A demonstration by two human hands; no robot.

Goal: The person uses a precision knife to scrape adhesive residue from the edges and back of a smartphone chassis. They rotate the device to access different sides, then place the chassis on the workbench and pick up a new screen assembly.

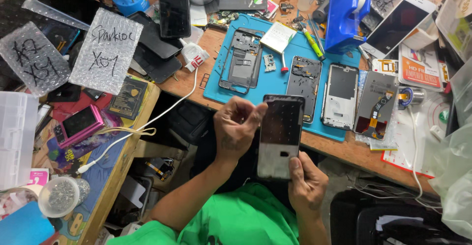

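My right hand grips the lower end of a phone screen panel, held upright in front of the bench edge. My left hand is curled at the panel's upper left edge, fingertips pinched together and touching it. Whether something thin is pinched between them I cannot tell. On the blue work mat beyond lie a black phone frame, a stripped phone body, a silver-rimmed phone housing and a screen part with a flex cable.
A white cable runs off the wooden bench. Bubble-wrapped parts and dark phones lie at left, with a pink phone and a clear cup of screws. A blue tape dispenser stands at the back.
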